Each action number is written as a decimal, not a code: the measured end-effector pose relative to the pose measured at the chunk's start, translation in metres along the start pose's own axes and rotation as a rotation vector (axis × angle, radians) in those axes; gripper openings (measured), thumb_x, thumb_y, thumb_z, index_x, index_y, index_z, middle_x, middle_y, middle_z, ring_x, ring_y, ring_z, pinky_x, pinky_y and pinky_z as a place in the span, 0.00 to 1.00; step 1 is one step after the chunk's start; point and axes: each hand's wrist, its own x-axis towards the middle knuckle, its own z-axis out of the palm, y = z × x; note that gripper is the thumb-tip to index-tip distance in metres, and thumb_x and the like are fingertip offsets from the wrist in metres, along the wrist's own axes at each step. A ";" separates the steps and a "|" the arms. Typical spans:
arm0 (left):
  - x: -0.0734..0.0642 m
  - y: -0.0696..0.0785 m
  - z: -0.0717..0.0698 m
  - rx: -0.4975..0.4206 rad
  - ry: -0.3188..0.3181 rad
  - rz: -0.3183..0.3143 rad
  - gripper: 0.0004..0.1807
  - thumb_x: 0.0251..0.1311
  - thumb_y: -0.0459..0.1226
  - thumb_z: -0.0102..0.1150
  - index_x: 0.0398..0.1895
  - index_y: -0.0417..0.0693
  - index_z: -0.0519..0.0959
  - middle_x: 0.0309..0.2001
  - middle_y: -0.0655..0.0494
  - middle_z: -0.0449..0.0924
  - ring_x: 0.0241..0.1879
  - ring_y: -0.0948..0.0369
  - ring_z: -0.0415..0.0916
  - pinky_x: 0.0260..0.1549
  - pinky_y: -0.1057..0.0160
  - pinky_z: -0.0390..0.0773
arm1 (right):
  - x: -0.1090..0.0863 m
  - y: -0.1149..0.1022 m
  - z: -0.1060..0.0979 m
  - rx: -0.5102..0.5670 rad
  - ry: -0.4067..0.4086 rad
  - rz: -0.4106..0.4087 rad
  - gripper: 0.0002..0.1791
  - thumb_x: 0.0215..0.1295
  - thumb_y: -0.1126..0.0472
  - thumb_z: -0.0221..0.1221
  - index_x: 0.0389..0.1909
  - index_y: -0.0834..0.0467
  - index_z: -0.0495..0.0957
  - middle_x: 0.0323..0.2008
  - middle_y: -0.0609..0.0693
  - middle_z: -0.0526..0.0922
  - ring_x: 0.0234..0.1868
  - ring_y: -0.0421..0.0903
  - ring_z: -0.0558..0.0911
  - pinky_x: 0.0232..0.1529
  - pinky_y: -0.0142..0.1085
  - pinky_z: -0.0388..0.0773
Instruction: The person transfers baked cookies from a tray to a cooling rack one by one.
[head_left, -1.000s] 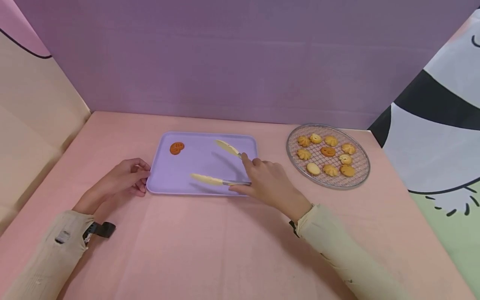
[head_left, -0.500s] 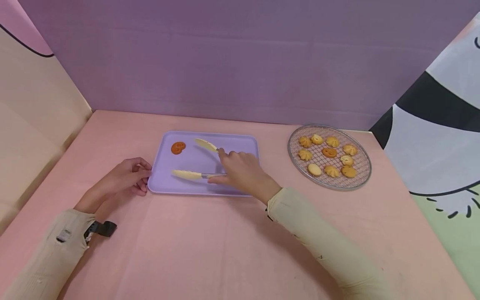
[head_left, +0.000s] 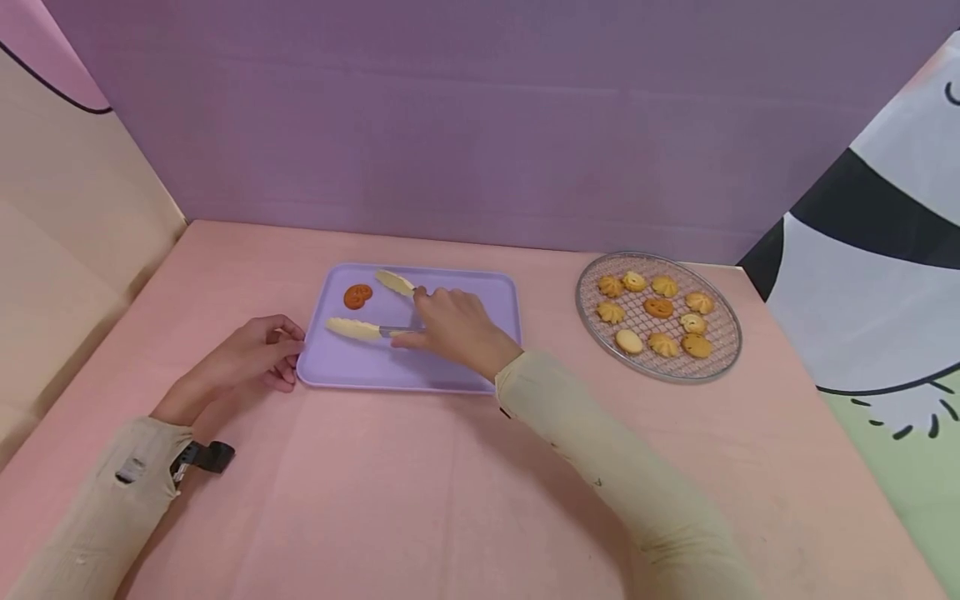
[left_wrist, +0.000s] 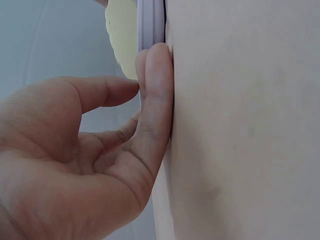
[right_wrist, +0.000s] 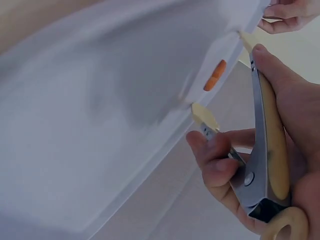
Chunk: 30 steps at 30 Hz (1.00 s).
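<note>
My right hand [head_left: 453, 329] grips a pair of kitchen tongs [right_wrist: 260, 130] with cream tips and metal arms, held over the purple tray [head_left: 375, 386]. The tong arms are spread wide, with nothing between the tips. An orange-brown cookie [head_left: 357, 296] lies in the tray's far left part, just left of the far tip. At the tray's left edge, my left hand [head_left: 255, 354] pinches the rim between thumb and fingers. In the left wrist view the fingertips [left_wrist: 159, 60] lie along the tray's side, and a cream tong tip [left_wrist: 120, 37] shows beyond it.
On the right of the pink-covered table [head_left: 375, 492] stands a round wire rack [head_left: 581, 312] with a metal rim. Several cookies [head_left: 658, 307] of different shapes lie spread on it. A purple wall [head_left: 480, 125] rises behind the table.
My right hand has moved left over the tray with the spread tongs, bringing their tips close to the orange-brown cookie. My left hand has stayed at the tray's edge.
</note>
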 end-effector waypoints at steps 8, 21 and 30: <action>-0.001 0.001 0.001 0.001 -0.001 0.000 0.19 0.62 0.36 0.48 0.50 0.31 0.61 0.29 0.43 0.73 0.23 0.56 0.77 0.28 0.56 0.82 | 0.011 -0.005 0.003 0.020 0.016 -0.007 0.35 0.45 0.30 0.56 0.36 0.59 0.74 0.18 0.47 0.70 0.18 0.43 0.70 0.13 0.32 0.67; -0.002 0.002 -0.001 -0.007 -0.012 0.004 0.20 0.62 0.36 0.48 0.51 0.30 0.61 0.28 0.43 0.73 0.23 0.57 0.77 0.27 0.57 0.82 | 0.018 -0.006 0.007 -0.034 0.022 -0.030 0.25 0.53 0.38 0.57 0.33 0.58 0.73 0.18 0.46 0.72 0.19 0.42 0.72 0.14 0.34 0.70; -0.003 0.003 -0.001 -0.009 -0.016 0.009 0.20 0.62 0.36 0.48 0.51 0.29 0.60 0.28 0.43 0.73 0.22 0.57 0.77 0.27 0.57 0.82 | 0.019 0.000 0.007 -0.007 -0.008 -0.056 0.23 0.55 0.41 0.57 0.36 0.58 0.74 0.19 0.46 0.72 0.19 0.41 0.71 0.15 0.32 0.69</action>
